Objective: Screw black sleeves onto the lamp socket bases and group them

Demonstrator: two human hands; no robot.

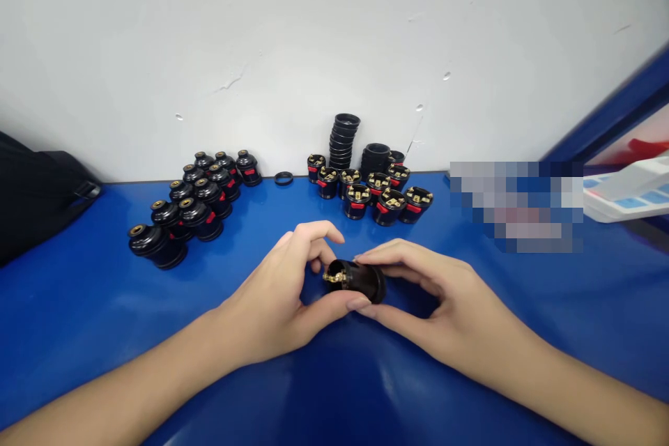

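A black lamp socket (366, 281) lies tilted on its side between my hands, its open end with brass contacts turned to the left. My right hand (439, 289) grips it from the right, thumb along the near side and fingertips over the top. My left hand (293, 286) presses its thumb on the near side of the socket, while the index finger is raised and curved above the open end. Its other fingertips are partly hidden behind the socket.
Rows of capped black sockets (198, 212) stand at the left. A single black ring (283, 178) lies by the wall. Open sockets with red switches (389, 208) stand at centre right, before a leaning stack of black rings (342, 143). A black bag (42, 195) sits far left.
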